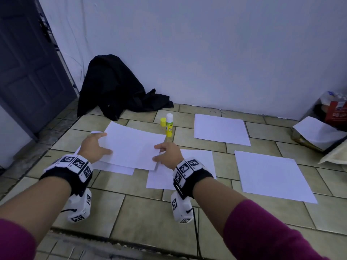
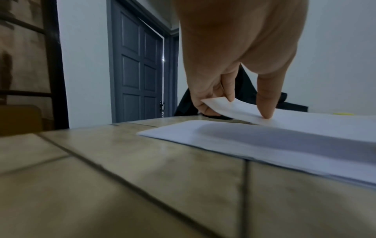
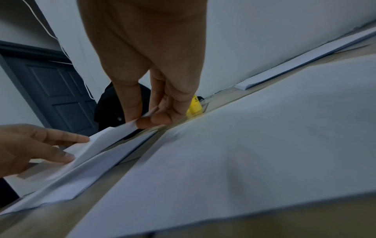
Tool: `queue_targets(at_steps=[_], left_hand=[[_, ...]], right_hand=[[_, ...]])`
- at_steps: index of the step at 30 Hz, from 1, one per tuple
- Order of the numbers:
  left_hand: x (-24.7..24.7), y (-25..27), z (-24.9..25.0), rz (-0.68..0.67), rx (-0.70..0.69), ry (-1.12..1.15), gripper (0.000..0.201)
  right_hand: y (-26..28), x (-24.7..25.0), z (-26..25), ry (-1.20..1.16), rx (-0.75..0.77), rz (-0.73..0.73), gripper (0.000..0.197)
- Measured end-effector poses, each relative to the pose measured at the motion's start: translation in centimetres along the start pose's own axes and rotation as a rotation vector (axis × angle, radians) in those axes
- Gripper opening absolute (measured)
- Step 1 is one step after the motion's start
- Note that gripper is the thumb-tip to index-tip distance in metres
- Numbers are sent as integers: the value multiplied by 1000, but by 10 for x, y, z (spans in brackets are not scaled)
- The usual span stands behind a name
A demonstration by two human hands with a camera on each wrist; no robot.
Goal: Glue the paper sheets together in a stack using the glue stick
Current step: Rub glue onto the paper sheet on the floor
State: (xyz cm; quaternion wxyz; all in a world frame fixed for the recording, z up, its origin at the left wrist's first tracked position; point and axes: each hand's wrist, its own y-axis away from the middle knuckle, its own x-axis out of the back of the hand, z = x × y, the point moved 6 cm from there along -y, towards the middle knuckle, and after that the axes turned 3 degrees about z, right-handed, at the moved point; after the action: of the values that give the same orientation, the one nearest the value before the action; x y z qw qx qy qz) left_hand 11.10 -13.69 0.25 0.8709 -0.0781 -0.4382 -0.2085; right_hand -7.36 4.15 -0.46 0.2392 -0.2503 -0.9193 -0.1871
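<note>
A white paper sheet (image 1: 131, 145) hangs just above a lower sheet (image 1: 114, 168) on the tiled floor, skewed to it. My left hand (image 1: 95, 147) pinches its left edge, thumb on top and fingers under, as the left wrist view shows for the sheet (image 2: 295, 119) and the hand (image 2: 234, 103). My right hand (image 1: 166, 153) pinches the right edge; the right wrist view shows that hand (image 3: 148, 119) on the sheet (image 3: 95, 143). The glue stick (image 1: 169, 125) stands upright and uncapped behind the sheet, white glue showing, with its yellow cap (image 1: 162, 121) beside it.
More sheets lie on the floor: one (image 1: 197, 169) under my right wrist, one (image 1: 221, 129) at the back right, one (image 1: 272, 175) at the right. A black garment (image 1: 116, 87) is heaped against the wall. A grey door (image 1: 28, 68) stands left; boxes and paper (image 1: 319, 132) sit far right.
</note>
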Motion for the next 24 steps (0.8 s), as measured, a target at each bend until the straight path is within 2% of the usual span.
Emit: queue_targets(at_steps=[3,6,8,12,17,21,24], left_hand=[[5,-7,-10,-25,20,-114,78],[5,-13,-20,-63,67,-277,86],[7,-14,-23,-76,108,-387,87],[11,-14,-24,-107,180,-567,86],[11,-14,-24,-135,210,-636,80],[12,-13,-23,-177,215,-676,66],[12,-13,-5,-77,159,-610,59]], right_hand=[[-7,-14,-14,99,28,-47,49],[-15,-34,-21,233,43,-160,56],[-18,-46,-23,340,51,-244,63],[-25,-61,-20,403,14,-358,67],[-27,-71,-20,464,9,-397,65],[-19,-64,-23,537,40,-357,66],[-13,-49,-32,513,60,-314,52]])
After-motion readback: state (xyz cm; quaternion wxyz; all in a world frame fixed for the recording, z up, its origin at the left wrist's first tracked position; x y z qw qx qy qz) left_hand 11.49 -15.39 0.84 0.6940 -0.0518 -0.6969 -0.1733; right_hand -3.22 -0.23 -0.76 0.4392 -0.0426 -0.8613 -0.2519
